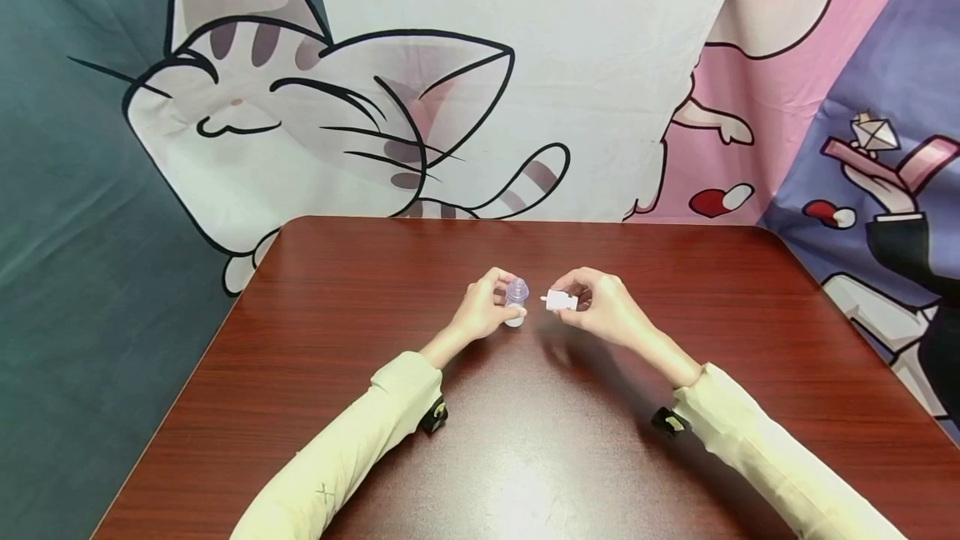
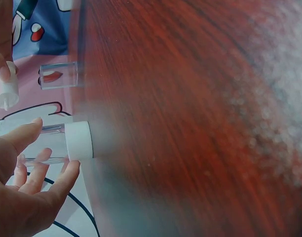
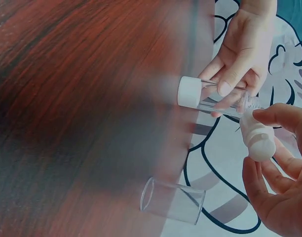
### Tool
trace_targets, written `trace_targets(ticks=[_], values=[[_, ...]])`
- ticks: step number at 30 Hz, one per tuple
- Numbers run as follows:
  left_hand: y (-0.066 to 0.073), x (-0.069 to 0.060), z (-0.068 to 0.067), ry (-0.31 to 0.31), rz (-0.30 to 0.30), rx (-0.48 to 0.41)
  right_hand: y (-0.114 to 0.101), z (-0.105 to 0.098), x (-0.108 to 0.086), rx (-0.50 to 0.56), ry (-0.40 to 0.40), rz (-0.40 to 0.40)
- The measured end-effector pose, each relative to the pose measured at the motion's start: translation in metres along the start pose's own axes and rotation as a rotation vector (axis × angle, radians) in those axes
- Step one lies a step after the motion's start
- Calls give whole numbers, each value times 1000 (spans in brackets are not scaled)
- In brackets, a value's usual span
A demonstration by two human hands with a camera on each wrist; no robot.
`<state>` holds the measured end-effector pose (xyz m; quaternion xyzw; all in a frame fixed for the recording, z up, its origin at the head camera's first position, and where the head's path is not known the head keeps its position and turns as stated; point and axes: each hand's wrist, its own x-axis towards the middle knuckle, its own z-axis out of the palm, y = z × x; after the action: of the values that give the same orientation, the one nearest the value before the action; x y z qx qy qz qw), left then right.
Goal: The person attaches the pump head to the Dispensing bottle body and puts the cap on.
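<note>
The bottle [image 1: 516,292] is upright in the left hand [image 1: 477,307], with the fitting [image 1: 560,300] just to its right, apart from it, in the right hand [image 1: 606,307], the tip pointing left towards the bottle. On the table [image 1: 360,273], to the right of the bottle, stands the cup [image 3: 173,201]. Both 2 hands are over the table's far part, and the backdrop [image 1: 600,65] hangs behind.

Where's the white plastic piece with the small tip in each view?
Head: the white plastic piece with the small tip, right of and below centre, in the right hand.
Left wrist: the piece, left edge, above centre.
Right wrist: the piece, right of and below centre.
Shared landmark: the clear plastic bottle with a white base.
</note>
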<state>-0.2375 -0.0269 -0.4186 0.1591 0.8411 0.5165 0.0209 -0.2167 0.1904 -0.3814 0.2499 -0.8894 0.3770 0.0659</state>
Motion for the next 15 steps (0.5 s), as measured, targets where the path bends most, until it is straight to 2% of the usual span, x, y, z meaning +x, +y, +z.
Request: trace_targets(ticks=[15], values=[[0, 0, 0, -4, 0, -3, -6, 0, 8, -12, 23, -31]])
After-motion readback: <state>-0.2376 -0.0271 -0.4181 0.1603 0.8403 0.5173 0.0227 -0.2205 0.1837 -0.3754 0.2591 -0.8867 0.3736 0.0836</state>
